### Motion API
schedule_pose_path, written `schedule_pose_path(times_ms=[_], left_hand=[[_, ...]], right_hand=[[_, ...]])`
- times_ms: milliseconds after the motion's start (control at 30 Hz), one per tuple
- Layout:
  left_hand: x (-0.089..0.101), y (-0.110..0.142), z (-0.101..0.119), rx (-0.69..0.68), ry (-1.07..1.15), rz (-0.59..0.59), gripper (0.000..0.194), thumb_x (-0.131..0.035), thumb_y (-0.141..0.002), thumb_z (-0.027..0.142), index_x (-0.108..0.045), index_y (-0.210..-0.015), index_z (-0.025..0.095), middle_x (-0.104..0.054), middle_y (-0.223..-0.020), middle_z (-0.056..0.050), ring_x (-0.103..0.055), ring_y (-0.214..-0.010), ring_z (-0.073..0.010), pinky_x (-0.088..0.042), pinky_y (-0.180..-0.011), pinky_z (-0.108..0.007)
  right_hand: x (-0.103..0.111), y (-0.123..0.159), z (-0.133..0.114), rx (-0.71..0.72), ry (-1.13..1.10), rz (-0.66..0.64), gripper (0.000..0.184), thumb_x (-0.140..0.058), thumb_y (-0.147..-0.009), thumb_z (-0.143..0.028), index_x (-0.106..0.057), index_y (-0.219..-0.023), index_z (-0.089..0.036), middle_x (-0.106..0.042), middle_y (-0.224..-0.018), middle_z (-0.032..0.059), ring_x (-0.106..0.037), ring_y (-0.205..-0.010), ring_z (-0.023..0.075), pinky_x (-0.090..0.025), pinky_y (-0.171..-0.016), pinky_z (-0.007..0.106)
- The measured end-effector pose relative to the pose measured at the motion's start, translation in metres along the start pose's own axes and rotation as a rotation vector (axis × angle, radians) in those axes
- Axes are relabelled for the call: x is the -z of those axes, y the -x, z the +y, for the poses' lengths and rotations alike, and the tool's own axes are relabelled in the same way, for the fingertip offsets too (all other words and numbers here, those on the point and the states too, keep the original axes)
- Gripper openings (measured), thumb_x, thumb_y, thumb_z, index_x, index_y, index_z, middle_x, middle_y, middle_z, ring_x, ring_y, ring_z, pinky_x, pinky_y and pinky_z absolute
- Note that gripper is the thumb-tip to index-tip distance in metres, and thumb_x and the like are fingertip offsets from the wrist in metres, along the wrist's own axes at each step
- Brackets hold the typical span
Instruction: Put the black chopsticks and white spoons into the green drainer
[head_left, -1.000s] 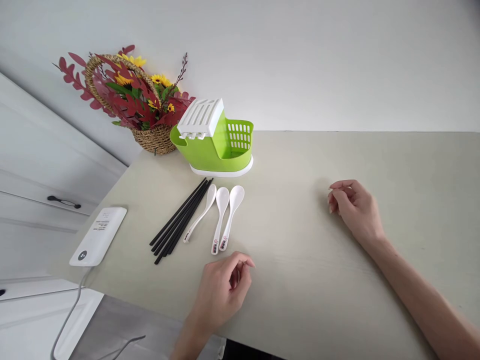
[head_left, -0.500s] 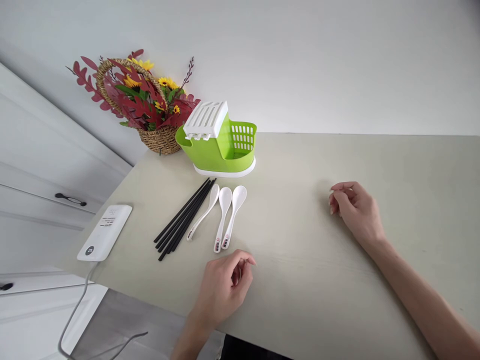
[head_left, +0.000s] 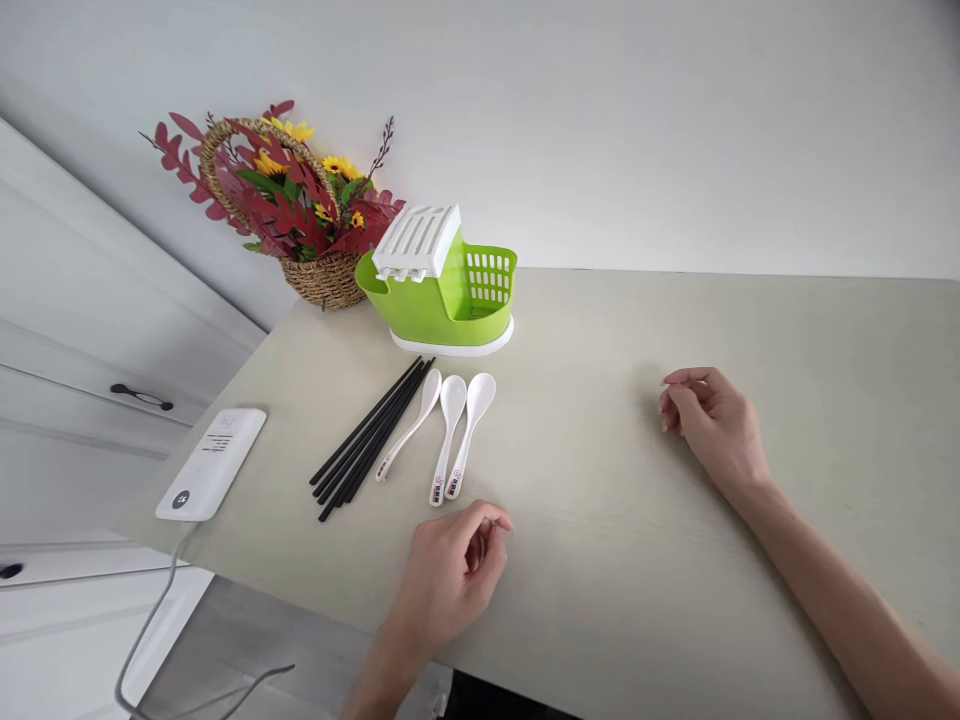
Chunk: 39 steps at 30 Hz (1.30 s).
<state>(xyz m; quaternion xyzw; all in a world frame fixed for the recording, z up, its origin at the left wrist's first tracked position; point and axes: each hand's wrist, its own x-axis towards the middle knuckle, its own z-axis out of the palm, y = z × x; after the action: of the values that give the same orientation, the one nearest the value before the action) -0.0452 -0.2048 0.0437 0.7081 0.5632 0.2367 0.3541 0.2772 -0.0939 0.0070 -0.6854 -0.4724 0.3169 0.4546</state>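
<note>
The left hand (head_left: pixel 455 572) is curled loosely closed, seemingly resting on the table (head_left: pixel 585 450). Just beyond it, three white spoons (head_left: pixel 450 425) lie at twelve o'clock, black chopsticks (head_left: pixel 373 437) at eleven, and, farther off, a green caddy (head_left: pixel 424 312) at twelve. Well apart at two o'clock, the right hand (head_left: pixel 714 425) is loosely closed too.

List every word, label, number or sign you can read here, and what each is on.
None reads clearly enough to quote.
White device: several lines of dark print, too small; the mark in its dark round spot, too blurred.
Left spoon: handle label, too small.
Middle spoon: red-and-black handle label, too small.
Right spoon: the same.
</note>
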Motion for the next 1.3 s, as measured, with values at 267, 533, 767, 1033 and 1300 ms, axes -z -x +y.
schedule_pose_path(times_ms=[267, 533, 767, 1033, 1300], left_hand=[[0.0, 0.0, 0.001, 0.002, -0.006, 0.007, 0.02, -0.05, -0.102, 0.026, -0.068, -0.092, 0.022, -0.054, -0.062, 0.004, -0.048, -0.055, -0.0106, -0.039, -0.053, -0.022], [-0.001, 0.0, -0.002, -0.019, -0.003, 0.004, 0.019, -0.049, -0.102, 0.025, -0.067, -0.094, 0.022, -0.055, -0.063, 0.005, -0.047, -0.054, -0.0102, -0.039, -0.055, -0.022], [0.0, 0.0, -0.001, -0.013, -0.011, -0.001, 0.021, -0.049, -0.102, 0.027, -0.068, -0.093, 0.022, -0.055, -0.062, 0.004, -0.049, -0.054, -0.0108, -0.039, -0.053, -0.022], [-0.001, 0.001, -0.002, -0.022, 0.007, 0.001, 0.018, -0.05, -0.101, 0.023, -0.066, -0.093, 0.022, -0.053, -0.063, 0.006, -0.047, -0.055, -0.0098, -0.039, -0.055, -0.022], [0.013, 0.007, -0.011, 0.047, 0.18, -0.044, 0.018, -0.05, -0.102, 0.027, -0.067, -0.097, 0.021, -0.052, -0.067, 0.005, -0.043, -0.056, -0.0092, -0.034, -0.052, -0.021]], right_hand=[[0.0, 0.0, 0.001, 0.0, -0.007, -0.003, 0.012, -0.058, -0.088, -0.031, -0.061, -0.098, -0.026, -0.066, -0.074, -0.0017, -0.058, -0.059, 0.0159, -0.045, -0.06, 0.031], [0.0, 0.002, -0.003, -0.005, 0.017, 0.006, 0.01, -0.058, -0.088, -0.031, -0.061, -0.097, -0.028, -0.066, -0.073, -0.0015, -0.059, -0.059, 0.0168, -0.045, -0.06, 0.033], [0.0, -0.001, 0.003, 0.025, 0.006, 0.003, 0.011, -0.058, -0.088, -0.032, -0.062, -0.098, -0.027, -0.067, -0.073, -0.0012, -0.059, -0.058, 0.0165, -0.047, -0.057, 0.031], [0.001, -0.001, 0.003, 0.027, 0.024, 0.003, 0.011, -0.058, -0.088, -0.031, -0.062, -0.097, -0.027, -0.067, -0.072, -0.0014, -0.059, -0.058, 0.0163, -0.047, -0.059, 0.031], [0.001, 0.001, 0.002, -0.004, 0.029, -0.003, 0.011, -0.057, -0.088, -0.03, -0.062, -0.098, -0.027, -0.067, -0.074, -0.0017, -0.059, -0.061, 0.017, -0.046, -0.062, 0.032]])
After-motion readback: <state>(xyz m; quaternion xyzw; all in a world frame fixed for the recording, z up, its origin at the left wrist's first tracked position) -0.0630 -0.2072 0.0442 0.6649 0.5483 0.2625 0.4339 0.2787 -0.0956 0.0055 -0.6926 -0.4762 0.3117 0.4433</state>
